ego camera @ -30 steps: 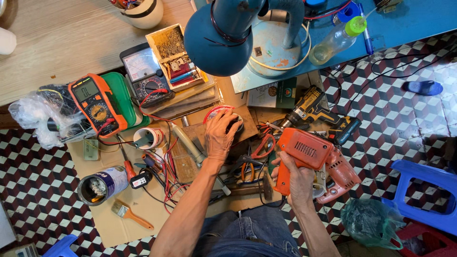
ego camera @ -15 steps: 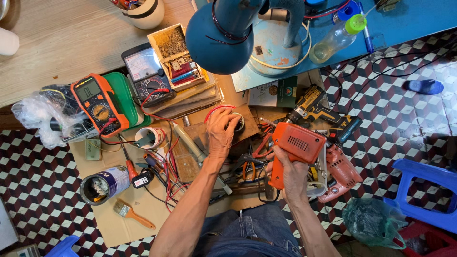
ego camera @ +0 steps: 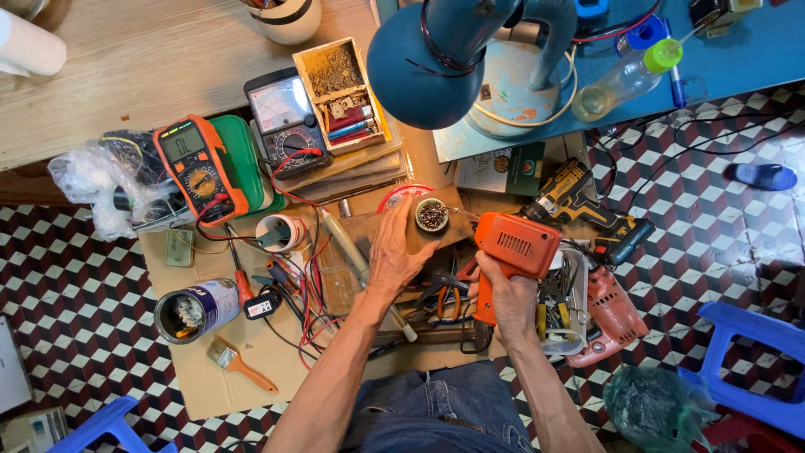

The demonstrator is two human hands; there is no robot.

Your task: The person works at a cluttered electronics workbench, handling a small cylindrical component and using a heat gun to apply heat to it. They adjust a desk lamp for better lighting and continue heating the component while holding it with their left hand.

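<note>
My right hand point(ego camera: 507, 298) grips the handle of an orange pistol-shaped soldering gun point(ego camera: 513, 247), whose tip points left toward a small round tin point(ego camera: 432, 216) filled with dark bits. My left hand point(ego camera: 396, 252) rests on a wooden block point(ego camera: 436, 239), its fingers beside the tin and steadying it. A red-rimmed lid point(ego camera: 400, 197) lies just behind the tin. Pliers with coloured handles point(ego camera: 444, 294) lie between my two hands.
An orange multimeter point(ego camera: 201, 168), an analog meter point(ego camera: 281, 122), a wooden parts box point(ego camera: 340, 92), a blue desk lamp point(ego camera: 436, 59), a yellow cordless drill point(ego camera: 579, 205), a red power tool point(ego camera: 608, 315), a can point(ego camera: 193, 309), a brush point(ego camera: 239, 363) and red wires crowd the cardboard. Blue stools stand at the right.
My left hand lifted off the tin and slid to its left side, uncovering it. My right hand brought the soldering gun up and left, closer to the tin.
</note>
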